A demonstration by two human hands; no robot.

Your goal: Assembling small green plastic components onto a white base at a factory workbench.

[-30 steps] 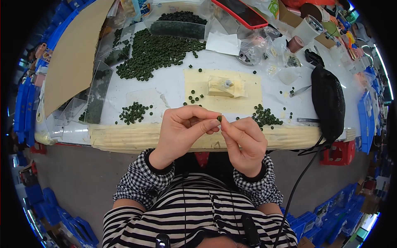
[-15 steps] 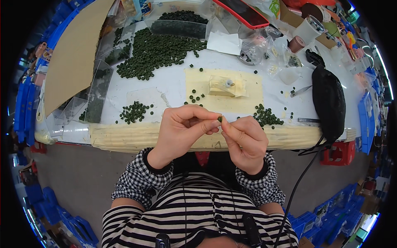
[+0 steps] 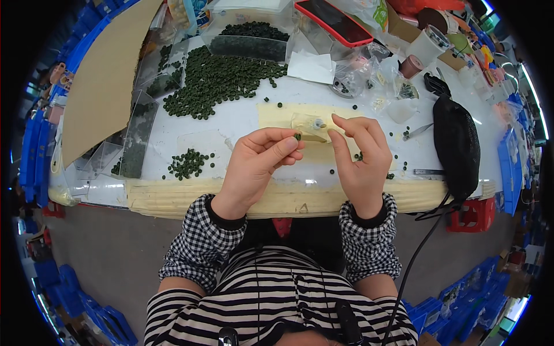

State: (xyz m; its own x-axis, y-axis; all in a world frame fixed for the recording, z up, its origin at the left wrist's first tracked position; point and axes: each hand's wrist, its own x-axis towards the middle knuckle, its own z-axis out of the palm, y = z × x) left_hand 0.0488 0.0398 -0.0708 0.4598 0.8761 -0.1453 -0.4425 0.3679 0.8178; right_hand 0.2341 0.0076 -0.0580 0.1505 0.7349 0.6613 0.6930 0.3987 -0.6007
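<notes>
Pinching a tiny dark green piece [image 3: 298, 136] between thumb and forefinger, the left hand [image 3: 257, 164] sits at about eight o'clock from a small pale block [image 3: 304, 121], if I take that block as the middle of the dial and twelve as directly away from the person. The piece itself is just beside the block, toward half past seven; from where I stand I cannot tell whether the two touch. The right hand [image 3: 367, 158] is at four o'clock, its thumb and forefinger parted at the block's near-right end; I can't make out any contact there.

The block rests on a yellowish sheet [image 3: 266, 118]. A broad heap of green pieces [image 3: 216, 81] spreads toward ten, and a clear tub [image 3: 251, 49] with more of them stands at eleven. A smaller cluster [image 3: 187, 164] lies between eight and nine. White paper [image 3: 311, 67] is at twelve, with a red-edged phone [image 3: 334, 22] beyond it, toward one. At three I see tweezers [image 3: 418, 131], then a black pouch [image 3: 456, 147] farther out.
</notes>
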